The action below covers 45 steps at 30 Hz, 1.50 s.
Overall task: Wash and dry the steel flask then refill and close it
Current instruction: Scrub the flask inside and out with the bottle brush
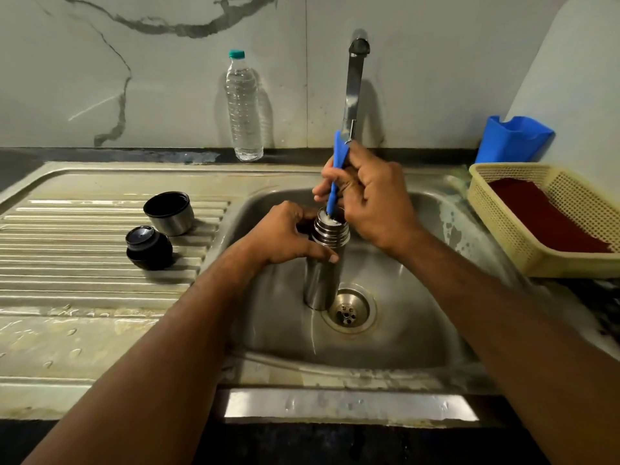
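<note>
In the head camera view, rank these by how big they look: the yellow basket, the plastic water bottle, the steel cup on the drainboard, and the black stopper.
1. yellow basket, though it sits nearer the camera's edge
2. plastic water bottle
3. steel cup and black stopper: too alike to rank

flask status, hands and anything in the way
Left hand grip on steel flask neck, upright in sink. Right hand grips blue bottle brush, bristles in mouth. Tap right above; cup and stopper off.
</note>
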Each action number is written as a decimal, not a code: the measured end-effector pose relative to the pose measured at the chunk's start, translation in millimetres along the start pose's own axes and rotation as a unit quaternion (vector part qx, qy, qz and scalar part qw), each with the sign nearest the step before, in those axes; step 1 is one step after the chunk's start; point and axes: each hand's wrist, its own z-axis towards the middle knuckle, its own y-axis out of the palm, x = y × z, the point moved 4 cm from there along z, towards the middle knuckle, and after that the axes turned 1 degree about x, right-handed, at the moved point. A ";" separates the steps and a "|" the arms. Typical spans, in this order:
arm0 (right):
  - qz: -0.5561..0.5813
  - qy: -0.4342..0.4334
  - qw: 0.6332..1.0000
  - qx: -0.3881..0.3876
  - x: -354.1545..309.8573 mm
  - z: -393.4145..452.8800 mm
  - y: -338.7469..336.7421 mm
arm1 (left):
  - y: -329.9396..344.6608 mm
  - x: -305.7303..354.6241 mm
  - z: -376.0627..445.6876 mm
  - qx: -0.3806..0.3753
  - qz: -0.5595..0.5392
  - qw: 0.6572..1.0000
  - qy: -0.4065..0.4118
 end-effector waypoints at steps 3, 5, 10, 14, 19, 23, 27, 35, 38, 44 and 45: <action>0.023 -0.014 0.994 0.106 -4.8 12.0 -26.0 | 1.5 3.1 2.4 -0.005 0.019 1.000 0.004; 0.003 -0.028 0.991 0.131 -6.1 11.5 -26.6 | 2.3 3.7 3.5 -0.008 0.026 1.000 0.009; -0.100 -0.005 0.994 0.043 8.5 -1.0 3.6 | -1.9 -0.9 0.3 0.009 0.012 1.000 0.010; -0.078 -0.071 0.989 0.102 -6.8 9.3 -17.2 | 0.3 3.4 2.6 -0.002 0.034 0.999 0.005; -0.103 -0.024 0.994 0.000 3.4 -2.1 8.0 | -0.2 4.8 0.8 0.007 0.037 0.999 0.009; -0.055 -0.069 0.991 0.102 -10.8 7.4 -14.9 | -0.1 5.0 1.7 -0.002 0.043 0.999 0.002; -0.075 -0.039 0.994 0.063 -0.8 -2.5 5.1 | 0.3 6.5 0.7 0.002 0.038 0.999 0.002; -0.038 -0.045 0.986 0.154 -0.4 2.3 -12.5 | 0.8 3.6 1.8 0.005 0.039 0.999 0.002; -0.060 -0.018 0.995 0.076 8.3 -7.3 12.5 | -1.6 -1.2 1.3 0.013 0.025 1.000 -0.003; -0.035 -0.048 0.992 0.114 2.2 -1.2 -4.6 | 1.8 5.9 2.4 -0.003 0.046 0.999 0.008; -0.044 -0.029 0.995 0.083 4.0 -3.0 3.3 | 1.2 4.2 2.5 0.002 0.043 0.999 0.010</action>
